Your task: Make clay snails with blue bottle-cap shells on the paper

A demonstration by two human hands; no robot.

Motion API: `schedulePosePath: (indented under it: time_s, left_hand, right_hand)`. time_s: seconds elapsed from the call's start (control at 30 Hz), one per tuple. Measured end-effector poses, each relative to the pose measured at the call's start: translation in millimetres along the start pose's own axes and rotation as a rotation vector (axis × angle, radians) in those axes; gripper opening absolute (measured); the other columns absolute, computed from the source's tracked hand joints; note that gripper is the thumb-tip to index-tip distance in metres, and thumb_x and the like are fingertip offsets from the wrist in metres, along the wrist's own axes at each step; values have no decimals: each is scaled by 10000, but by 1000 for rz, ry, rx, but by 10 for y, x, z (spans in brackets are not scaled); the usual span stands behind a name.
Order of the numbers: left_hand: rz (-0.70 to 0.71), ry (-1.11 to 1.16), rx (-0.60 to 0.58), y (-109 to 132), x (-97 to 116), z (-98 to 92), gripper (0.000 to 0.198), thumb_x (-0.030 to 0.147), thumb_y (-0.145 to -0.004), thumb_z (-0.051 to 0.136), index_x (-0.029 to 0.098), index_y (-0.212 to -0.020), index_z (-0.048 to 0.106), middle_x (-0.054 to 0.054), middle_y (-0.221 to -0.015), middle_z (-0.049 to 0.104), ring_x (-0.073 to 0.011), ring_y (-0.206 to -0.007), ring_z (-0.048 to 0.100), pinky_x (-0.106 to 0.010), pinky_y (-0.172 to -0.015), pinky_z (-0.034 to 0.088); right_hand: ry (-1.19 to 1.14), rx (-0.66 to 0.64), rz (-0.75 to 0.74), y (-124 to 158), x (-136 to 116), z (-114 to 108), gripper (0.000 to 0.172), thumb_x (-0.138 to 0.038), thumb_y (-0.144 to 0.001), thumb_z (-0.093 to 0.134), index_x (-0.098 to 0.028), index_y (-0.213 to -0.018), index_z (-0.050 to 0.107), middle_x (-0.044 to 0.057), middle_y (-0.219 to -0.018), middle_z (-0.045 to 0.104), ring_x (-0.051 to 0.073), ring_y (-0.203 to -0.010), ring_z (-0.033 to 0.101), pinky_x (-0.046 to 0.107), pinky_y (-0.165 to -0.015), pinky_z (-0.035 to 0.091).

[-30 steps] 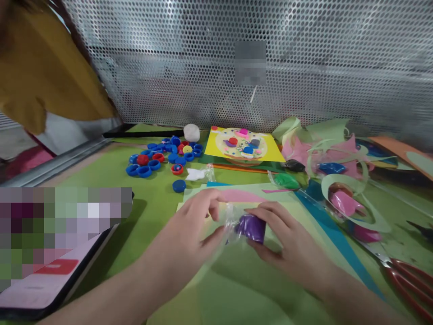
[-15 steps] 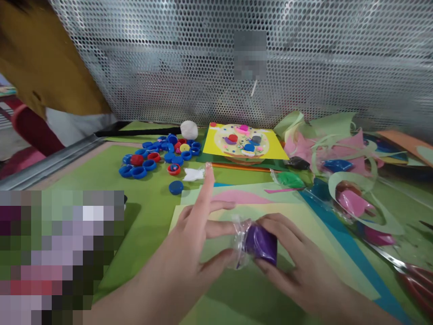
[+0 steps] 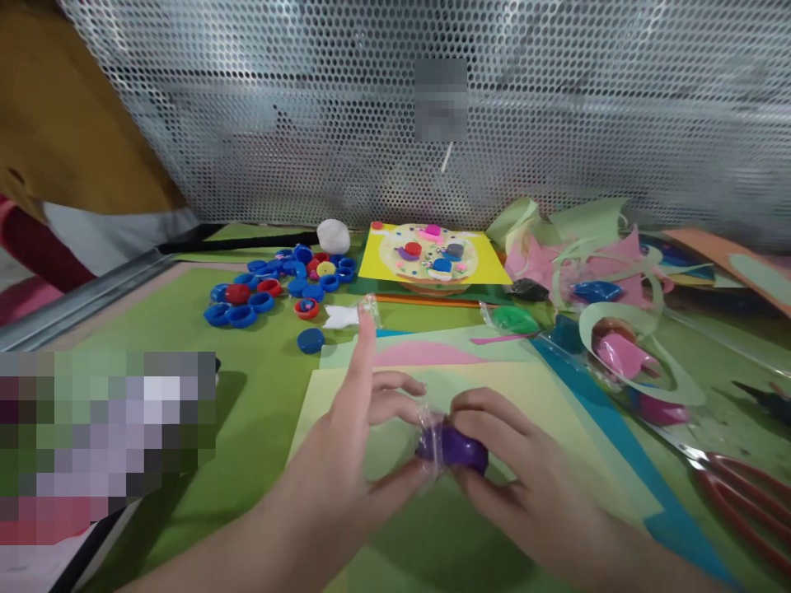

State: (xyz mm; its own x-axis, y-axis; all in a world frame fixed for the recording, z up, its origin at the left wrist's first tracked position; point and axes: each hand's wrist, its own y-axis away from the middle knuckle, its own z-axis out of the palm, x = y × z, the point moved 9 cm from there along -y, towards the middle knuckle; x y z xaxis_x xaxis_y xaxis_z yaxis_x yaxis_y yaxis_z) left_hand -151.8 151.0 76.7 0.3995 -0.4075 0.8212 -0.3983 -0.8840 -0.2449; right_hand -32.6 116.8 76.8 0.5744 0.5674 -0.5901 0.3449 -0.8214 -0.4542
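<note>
A purple lump of modelling clay (image 3: 466, 453) in a clear plastic wrapper (image 3: 431, 441) is held between my hands, above the pale sheets of paper. My left hand (image 3: 343, 445) pinches the left end of the wrapper between its thumb and bent fingers, while its index finger points up. The fingers and thumb of my right hand (image 3: 525, 469) close round the purple clay from the right. Beyond my left fingertip lies a white piece of clay (image 3: 343, 316) in a clear wrapper.
Blue and red bottle caps (image 3: 241, 313) crowd the left side. A decorated yellow card (image 3: 371, 268) lies at the back, before a perforated metal panel (image 3: 278, 165). Wrapped green clay (image 3: 514, 319), pink paper scraps (image 3: 609, 251) and red-handled scissors (image 3: 735, 494) are on the right.
The view has shifted, so things appear slightly further left. The purple clay looks rounder and shows further into the left end of the wrapper. Both hands keep hold.
</note>
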Motion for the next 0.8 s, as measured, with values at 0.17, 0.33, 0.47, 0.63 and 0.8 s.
schedulePosePath:
  time_s: [0.17,0.33,0.47,0.63,0.8]
  left_hand:
    - [63,-155,17,48,88,-23,1005,201,-754,626,368,-1452,-77,88,-716,675,-191,-878,616,-353,-861,500]
    - [103,-165,55,78,161,-122,928,202,-767,571,324,-1466,-26,90,-632,631,-193,-806,603,-386,-877,480]
    - [-17,-78,-48,38,121,-143,913,193,-736,588,302,-1467,53,88,-659,639,-180,-763,622,-411,-913,480]
    - [24,-190,35,11,129,-220,824,236,-803,562,300,-1465,76,49,-767,711,-202,-852,640,-428,-900,473]
    - [189,-469,-39,55,161,-34,919,273,-865,548,337,-1435,-170,9,-954,756,-256,-941,628,-452,-837,455]
  right_hand:
    - [-106,-30,51,-25,19,36,203,-20,-750,479,-216,-801,496,7,-840,564,126,-772,567,205,-641,466]
    - [-181,30,70,-75,20,-48,202,-17,-754,447,-210,-776,500,28,-849,554,134,-764,566,219,-635,459]
    - [-249,74,207,-58,161,-58,192,-33,-728,421,-215,-768,468,12,-799,530,135,-714,526,229,-590,437]
    - [-396,38,401,-25,354,52,238,-109,-748,442,-206,-947,530,31,-885,568,149,-759,550,269,-630,463]
    - [-363,31,349,-76,330,45,219,-61,-681,491,-176,-845,578,38,-857,545,137,-699,534,240,-557,432]
